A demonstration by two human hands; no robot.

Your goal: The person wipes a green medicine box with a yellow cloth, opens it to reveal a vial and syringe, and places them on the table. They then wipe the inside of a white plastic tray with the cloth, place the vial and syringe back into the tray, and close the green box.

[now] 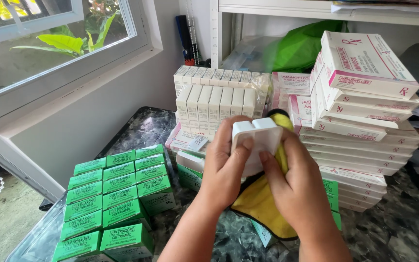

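My left hand (224, 167) grips a small white plastic holder (256, 138) from its left side, thumb on its front. My right hand (299, 187) presses a yellow cloth (260, 201) against the holder's right side, fingers touching its lower edge. The cloth hangs down between my wrists and rises behind the holder. Both hands are raised above a dark marbled table (389, 228).
Green medicine boxes (115, 199) are stacked at the near left. Cream boxes (217, 97) stand bundled behind my hands. A tall pile of white and pink boxes (360, 97) rises on the right. A window (49, 43) and a shelf with a green bag (301, 46) lie beyond.
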